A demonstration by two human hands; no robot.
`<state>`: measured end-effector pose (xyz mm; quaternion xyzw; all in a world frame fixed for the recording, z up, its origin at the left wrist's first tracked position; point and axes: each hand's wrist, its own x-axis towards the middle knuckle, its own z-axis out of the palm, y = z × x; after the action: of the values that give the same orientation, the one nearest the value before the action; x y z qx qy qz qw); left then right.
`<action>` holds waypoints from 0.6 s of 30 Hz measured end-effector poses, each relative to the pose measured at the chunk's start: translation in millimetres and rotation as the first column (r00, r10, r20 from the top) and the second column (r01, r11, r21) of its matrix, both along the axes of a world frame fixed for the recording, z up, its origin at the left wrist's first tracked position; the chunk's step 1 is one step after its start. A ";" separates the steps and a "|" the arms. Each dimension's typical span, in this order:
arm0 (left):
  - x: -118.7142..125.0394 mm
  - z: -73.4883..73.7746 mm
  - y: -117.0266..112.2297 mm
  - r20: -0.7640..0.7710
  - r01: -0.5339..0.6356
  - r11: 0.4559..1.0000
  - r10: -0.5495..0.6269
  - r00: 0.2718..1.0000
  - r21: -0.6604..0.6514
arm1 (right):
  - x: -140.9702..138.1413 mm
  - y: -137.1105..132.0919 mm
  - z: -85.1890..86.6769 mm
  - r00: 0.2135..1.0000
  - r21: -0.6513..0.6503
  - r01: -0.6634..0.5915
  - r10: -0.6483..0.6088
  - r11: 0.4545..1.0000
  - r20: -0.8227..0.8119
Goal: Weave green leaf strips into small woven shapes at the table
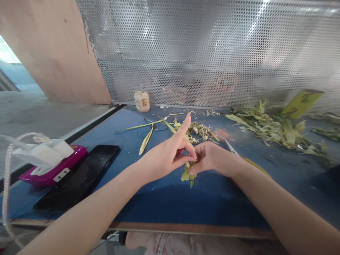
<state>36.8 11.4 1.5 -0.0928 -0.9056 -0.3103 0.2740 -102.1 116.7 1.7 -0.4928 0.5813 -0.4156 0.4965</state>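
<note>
Close together above the blue tabletop, my two hands meet near the middle of the head view. My left hand (170, 152) pinches thumb and forefinger together, its other fingers stretched upward; what lies in the pinch is too small to make out. My right hand (211, 159) is closed on a small bunch of green leaves (185, 174), which hangs below its fingertips. Just behind the hands lies a pile of dried plant bits (200, 131). Long pale green leaf strips (146, 139) are on the table to the left.
A pointed metal tool (230, 146) lies beside my right wrist. Leafy scraps (281, 131) and a yellow-green box (301, 103) are at the right. On the left are a black phone (79, 177) and a magenta power strip (57, 166). A wrapped jar (142, 101) stands before the perforated metal panel (170, 46).
</note>
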 end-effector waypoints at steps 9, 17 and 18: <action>1.8 7.6 -8.1 0.012 -0.169 0.983 0.170 0.985 -0.071 | 5.2 -6.1 -3.1 0.960 -0.128 0.277 -0.279 0.952 0.009; -1.2 6.4 -13.3 0.127 -0.267 0.964 0.267 0.955 -0.021 | 8.7 -4.7 -3.7 0.823 -0.368 0.366 -0.482 0.855 -0.301; -1.4 6.3 -13.8 0.128 -0.273 0.962 0.274 0.953 -0.022 | 8.2 -5.0 -4.8 0.812 -0.396 0.355 -0.489 0.847 -0.319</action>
<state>35.4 -2.4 7.8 0.0532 -0.9261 -0.2731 0.2548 -93.9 111.8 -3.1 -0.4982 0.6927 -0.4924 0.1718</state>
